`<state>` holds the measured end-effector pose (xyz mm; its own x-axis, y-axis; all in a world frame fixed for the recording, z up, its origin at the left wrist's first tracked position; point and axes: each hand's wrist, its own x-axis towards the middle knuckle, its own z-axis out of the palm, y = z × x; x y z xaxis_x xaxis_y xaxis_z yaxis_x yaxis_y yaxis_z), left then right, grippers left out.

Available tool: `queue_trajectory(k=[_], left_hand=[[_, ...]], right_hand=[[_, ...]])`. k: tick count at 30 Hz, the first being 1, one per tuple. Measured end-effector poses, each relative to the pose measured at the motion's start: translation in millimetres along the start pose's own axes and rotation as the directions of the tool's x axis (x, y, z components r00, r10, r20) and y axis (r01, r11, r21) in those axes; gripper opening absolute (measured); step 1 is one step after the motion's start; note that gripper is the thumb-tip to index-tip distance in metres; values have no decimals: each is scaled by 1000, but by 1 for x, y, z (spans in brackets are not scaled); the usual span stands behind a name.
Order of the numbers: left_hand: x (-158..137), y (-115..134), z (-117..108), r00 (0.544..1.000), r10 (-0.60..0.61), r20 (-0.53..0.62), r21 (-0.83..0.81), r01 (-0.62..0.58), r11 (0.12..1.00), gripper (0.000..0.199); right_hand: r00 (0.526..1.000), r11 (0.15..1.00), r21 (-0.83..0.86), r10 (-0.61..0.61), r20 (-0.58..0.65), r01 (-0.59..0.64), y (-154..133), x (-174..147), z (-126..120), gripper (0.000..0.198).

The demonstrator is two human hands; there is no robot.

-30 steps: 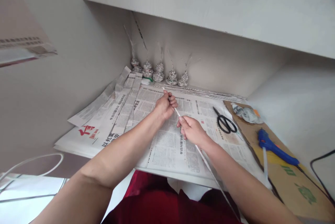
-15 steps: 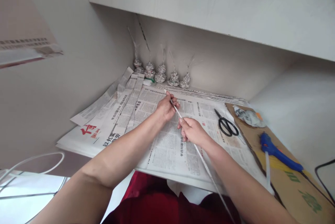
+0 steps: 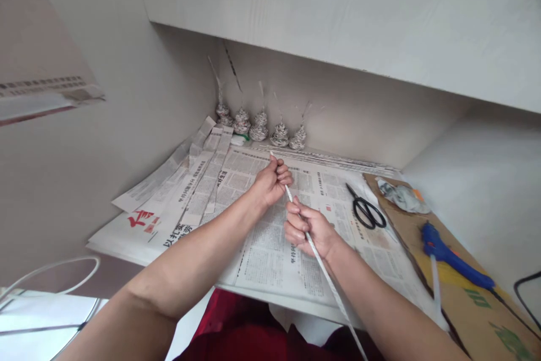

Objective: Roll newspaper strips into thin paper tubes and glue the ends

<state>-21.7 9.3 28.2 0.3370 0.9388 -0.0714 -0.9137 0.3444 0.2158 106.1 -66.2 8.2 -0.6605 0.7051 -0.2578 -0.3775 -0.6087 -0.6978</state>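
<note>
A long, thin rolled-paper stick (image 3: 324,272) slants from the middle of the table down past its front edge, between my forearms. Its upper end is in my left hand (image 3: 274,179), the fingers curled round it and the tip poking out above the thumb. Just below and to the right, my right hand (image 3: 310,227) is wrapped round the same stick. A short piece of the stick shows between the two hands. Beneath them lie printed newspaper sheets (image 3: 270,259).
Several small gourd-shaped woven paper pieces (image 3: 258,126) stand along the back wall, with a bundle of paper sticks (image 3: 338,160) beside them. Cut newspaper strips (image 3: 198,175) lie left. Black-handled scissors (image 3: 367,212) and a blue glue gun (image 3: 454,259) on cardboard (image 3: 473,307) are right. A shelf (image 3: 338,17) overhangs.
My right hand has closed more fully round the stick and sits slightly lower. My left fingers have curled in tighter. The whole view has shifted a little.
</note>
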Motion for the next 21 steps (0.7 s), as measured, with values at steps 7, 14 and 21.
queue_trajectory(k=[7,14,21], left_hand=[[-1,3,1,999,1,44,-34,0,999,35],[-5,2,3,996,-24,88,-33,27,999,35],[0,0,0,999,53,-11,104,-51,993,39]], right_hand=[[1000,994,107,25,-13,-23,-2,-4,1,31],[1000,999,33,-22,-14,22,0,-2,3,27],[930,799,-601,-210,-302,-15,-4,-7,5,39]])
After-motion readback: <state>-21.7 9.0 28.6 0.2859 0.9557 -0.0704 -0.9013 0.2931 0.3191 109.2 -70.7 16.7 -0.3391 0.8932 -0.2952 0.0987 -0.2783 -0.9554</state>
